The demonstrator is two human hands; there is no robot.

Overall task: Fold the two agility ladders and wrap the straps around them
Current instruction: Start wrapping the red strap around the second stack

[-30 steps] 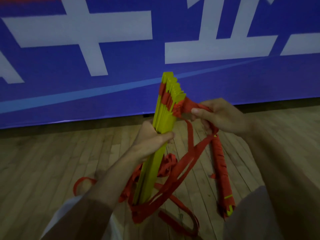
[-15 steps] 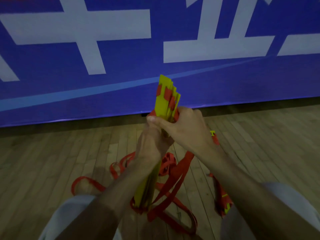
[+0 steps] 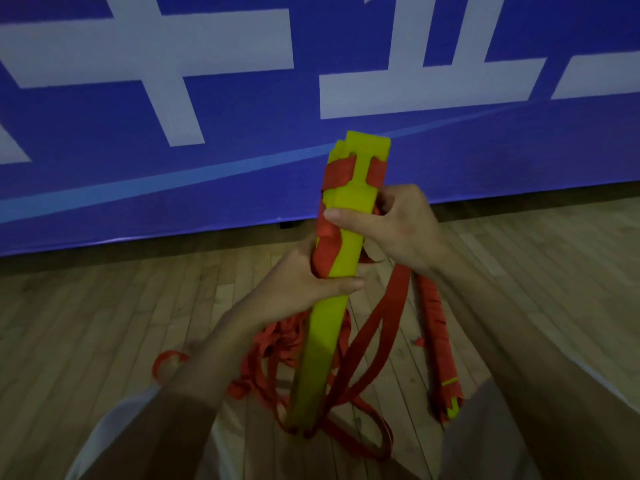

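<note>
Both hands grip the upright folded ladder.
The left hand curls round the yellow rung stack mid-length. The right hand, at its 1 o'clock, clasps the stack higher up with its thumb across the front. A red strap crosses the stack between them. Loose strap loops trail to the wood floor at 6 o'clock. The second ladder slants down at 4 o'clock, and a blue banner stands at 12.

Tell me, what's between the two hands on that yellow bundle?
In the head view, a red strap crosses the yellow bundle between left hand and right hand.
</note>
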